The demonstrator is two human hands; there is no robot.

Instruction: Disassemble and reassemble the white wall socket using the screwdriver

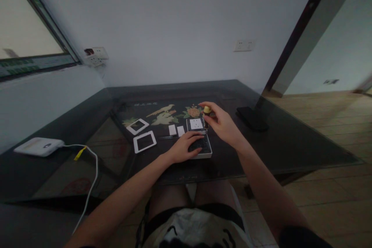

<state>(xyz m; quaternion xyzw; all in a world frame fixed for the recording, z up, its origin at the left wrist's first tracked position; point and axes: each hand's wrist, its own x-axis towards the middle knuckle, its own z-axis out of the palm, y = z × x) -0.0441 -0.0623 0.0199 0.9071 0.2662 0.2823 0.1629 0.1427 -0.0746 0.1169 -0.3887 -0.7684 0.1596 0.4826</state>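
Observation:
In the head view, my right hand [219,122] grips a screwdriver [207,111] with a yellow and black handle, thumb and fingers pinched around it. The shaft points down to the edge between two white wall-socket units. On the nearer unit, a white-rimmed socket box [207,155] with a dark inside, my left hand [186,148] lies with thumb and fingers apart, holding it against the table. The screwdriver's tip is too small to make out. Just behind stands a socket panel [196,124] with its white face up.
Two white cover frames [145,142] and two small white plates [172,130] lie to the left. A white device [40,146] with a cable sits at the far left. A black case [252,119] is on the right of the dark table [290,147].

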